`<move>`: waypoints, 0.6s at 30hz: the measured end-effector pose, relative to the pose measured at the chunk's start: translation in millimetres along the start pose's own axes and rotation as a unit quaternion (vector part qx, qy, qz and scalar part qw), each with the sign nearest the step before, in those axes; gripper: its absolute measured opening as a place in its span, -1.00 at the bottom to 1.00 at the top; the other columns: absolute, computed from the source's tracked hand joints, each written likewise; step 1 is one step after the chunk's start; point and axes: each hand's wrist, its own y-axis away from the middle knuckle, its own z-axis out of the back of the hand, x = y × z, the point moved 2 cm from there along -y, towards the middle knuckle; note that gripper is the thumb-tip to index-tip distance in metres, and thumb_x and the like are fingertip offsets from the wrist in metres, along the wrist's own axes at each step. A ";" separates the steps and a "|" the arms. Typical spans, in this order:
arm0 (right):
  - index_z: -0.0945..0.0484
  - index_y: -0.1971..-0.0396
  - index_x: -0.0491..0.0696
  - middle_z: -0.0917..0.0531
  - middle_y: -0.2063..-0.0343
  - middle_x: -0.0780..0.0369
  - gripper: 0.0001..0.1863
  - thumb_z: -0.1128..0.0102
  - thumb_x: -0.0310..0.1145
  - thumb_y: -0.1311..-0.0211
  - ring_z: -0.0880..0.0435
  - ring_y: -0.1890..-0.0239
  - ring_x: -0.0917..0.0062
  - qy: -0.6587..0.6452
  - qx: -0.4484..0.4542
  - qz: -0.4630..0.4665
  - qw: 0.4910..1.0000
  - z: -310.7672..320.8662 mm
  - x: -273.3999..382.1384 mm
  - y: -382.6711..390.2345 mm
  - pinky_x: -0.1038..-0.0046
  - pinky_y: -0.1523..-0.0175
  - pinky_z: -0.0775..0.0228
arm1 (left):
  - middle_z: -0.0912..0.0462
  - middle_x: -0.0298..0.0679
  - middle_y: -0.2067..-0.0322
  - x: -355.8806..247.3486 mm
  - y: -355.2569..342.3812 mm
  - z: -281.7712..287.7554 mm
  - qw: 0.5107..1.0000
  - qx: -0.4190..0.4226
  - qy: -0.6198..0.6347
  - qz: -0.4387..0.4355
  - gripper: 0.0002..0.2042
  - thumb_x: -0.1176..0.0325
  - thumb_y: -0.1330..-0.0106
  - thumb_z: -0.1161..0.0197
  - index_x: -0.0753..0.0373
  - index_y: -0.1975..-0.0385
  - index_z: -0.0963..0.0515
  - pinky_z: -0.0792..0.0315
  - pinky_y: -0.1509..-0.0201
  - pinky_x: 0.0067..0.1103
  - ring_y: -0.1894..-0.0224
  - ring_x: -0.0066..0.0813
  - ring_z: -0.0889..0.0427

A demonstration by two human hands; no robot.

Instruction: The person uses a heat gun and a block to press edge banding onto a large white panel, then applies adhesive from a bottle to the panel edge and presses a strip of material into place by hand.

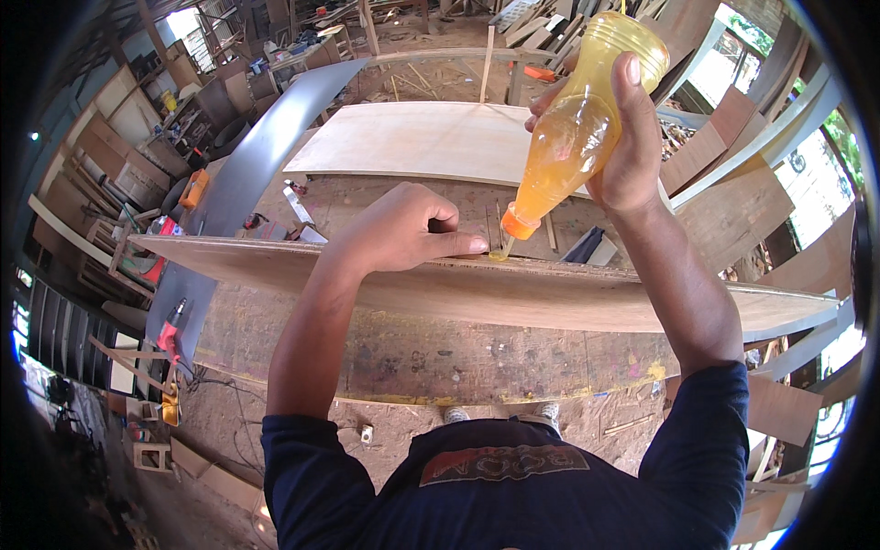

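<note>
My right hand (632,151) is wrapped round a clear plastic bottle (573,137) of amber liquid, tipped with its orange cap (520,222) downward. A thin yellowish stream runs from the cap onto the upper edge of a long wooden board (477,295), where a small wet patch shows. That board stands on its edge across the workbench (440,357), in front of me. My left hand (403,229) is closed over the board's upper edge, its thumb lying along the edge just left of the wet patch. Its other fingers are curled and partly hidden.
Beyond the upright board lies a pale curved panel (412,137). A shiny grey sheet (266,137) runs along the left, with a red-handled tool (171,328) near its front end. An orange tool (194,189) lies farther back. Plywood offcuts (724,137) lean at right.
</note>
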 end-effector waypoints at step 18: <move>-0.49 -0.13 -0.10 -0.74 0.32 0.07 -0.24 0.13 0.39 -0.56 -0.82 0.22 0.34 0.024 0.012 0.001 1.000 -1.6 6.4 7.1 0.25 0.06 -0.73 | -0.44 -0.10 0.72 -0.7 5.9 -1.1 1.000 -0.003 -0.011 -0.006 -0.42 -0.12 -0.36 -0.52 0.40 0.55 -0.65 -0.27 0.49 -0.36 0.60 -0.47 -0.28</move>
